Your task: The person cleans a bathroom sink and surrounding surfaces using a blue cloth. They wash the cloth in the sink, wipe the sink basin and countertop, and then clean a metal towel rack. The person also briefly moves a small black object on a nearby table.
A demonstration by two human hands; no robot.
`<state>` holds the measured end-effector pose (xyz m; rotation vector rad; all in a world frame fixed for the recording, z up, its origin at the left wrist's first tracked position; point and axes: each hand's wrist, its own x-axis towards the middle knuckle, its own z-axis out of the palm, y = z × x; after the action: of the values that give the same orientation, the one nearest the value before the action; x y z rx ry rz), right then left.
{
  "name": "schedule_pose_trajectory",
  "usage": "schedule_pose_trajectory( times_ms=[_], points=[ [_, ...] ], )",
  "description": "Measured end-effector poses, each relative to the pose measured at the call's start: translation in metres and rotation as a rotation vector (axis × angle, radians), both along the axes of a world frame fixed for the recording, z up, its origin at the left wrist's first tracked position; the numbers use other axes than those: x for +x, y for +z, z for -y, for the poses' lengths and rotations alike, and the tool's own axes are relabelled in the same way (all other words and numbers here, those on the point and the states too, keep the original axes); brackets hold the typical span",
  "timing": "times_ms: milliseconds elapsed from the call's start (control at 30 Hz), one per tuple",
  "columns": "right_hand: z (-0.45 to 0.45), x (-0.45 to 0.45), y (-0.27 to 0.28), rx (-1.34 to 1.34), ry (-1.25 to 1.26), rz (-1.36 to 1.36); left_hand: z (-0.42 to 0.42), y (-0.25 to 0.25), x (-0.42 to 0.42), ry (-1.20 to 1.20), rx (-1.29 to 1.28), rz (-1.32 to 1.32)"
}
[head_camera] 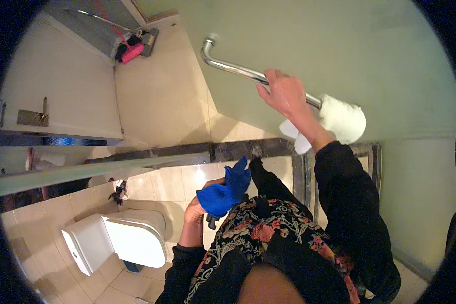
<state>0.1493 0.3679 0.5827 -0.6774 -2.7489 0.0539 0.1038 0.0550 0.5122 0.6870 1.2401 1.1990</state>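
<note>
A chrome bar handle (235,69) runs slantwise across a pale green panel (345,45). My right hand (285,93) is closed over the middle of this bar. Around the bar's lower end sits a white roll or wrapped cloth (344,119), partly behind my right forearm; whether it is paper or fabric I cannot tell. In front of my body, my left hand (194,208) holds a bright blue cloth (228,190), which covers most of its fingers. A small dark nozzle-like part (212,222) shows just under the cloth; the rest of it is hidden.
To the left stands a white toilet (136,237) with its lid down. A glass partition's edge (98,173) crosses near it. Farther off are a white door (60,83) with a metal handle, and a pink broom (133,52) beside a squeegee (150,41). A dark floor sill (235,150) lies ahead.
</note>
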Motion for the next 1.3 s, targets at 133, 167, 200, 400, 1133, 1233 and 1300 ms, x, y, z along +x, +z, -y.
schedule_pose_trajectory(
  times_ms=[133, 167, 200, 400, 1133, 1233, 1300],
  points=[
    [-0.006, -0.002, 0.016, 0.014, -0.035, -0.010, -0.031, 0.024, -0.003, 0.053, 0.056, -0.020],
    [-0.007, -0.003, 0.022, 0.011, -0.052, -0.004, -0.039, 0.033, -0.006, 0.057, 0.087, 0.005],
    [-0.006, -0.004, 0.028, -0.013, -0.052, 0.005, -0.042, 0.036, -0.010, 0.046, 0.103, 0.003],
    [-0.003, 0.008, 0.042, -0.135, -0.037, -0.036, -0.071, 0.031, -0.012, 0.052, -0.005, -0.148],
    [-0.027, -0.006, 0.027, -0.305, 0.004, -0.146, -0.200, 0.057, -0.124, 0.463, 0.580, -0.160],
    [-0.026, -0.010, 0.030, -0.310, -0.018, -0.112, -0.209, 0.071, -0.150, 0.479, 0.595, -0.268],
    [-0.029, -0.012, 0.026, -0.329, -0.058, -0.108, -0.209, 0.102, -0.159, 0.474, 0.557, -0.069]
  ],
)
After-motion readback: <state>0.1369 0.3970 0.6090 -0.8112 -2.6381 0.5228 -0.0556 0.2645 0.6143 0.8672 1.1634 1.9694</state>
